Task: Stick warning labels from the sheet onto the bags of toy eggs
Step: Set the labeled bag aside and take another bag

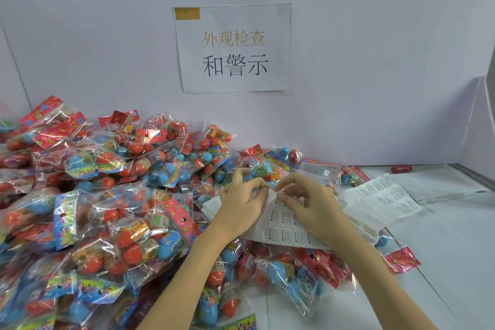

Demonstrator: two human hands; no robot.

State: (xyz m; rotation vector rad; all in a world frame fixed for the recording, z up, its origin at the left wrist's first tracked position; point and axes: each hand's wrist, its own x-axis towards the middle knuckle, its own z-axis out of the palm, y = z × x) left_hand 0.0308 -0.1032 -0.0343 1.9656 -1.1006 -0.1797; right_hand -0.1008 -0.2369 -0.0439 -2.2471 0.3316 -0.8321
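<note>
A white sheet of small warning labels [288,233] lies on top of bags of toy eggs in the middle. My left hand [242,202] pinches the sheet's upper edge with curled fingers. My right hand [308,205] pinches at the same edge, thumb and forefinger together on a label or the sheet's corner; which one I cannot tell. A large heap of clear bags with red and blue toy eggs [107,195] fills the left side. One bag [263,170] lies just beyond my fingers.
A second label sheet [383,195] lies on the white table to the right. A loose red egg [401,169] sits by the back wall. A paper sign [233,48] hangs on the wall. A raised edge [474,174] bounds the table at right.
</note>
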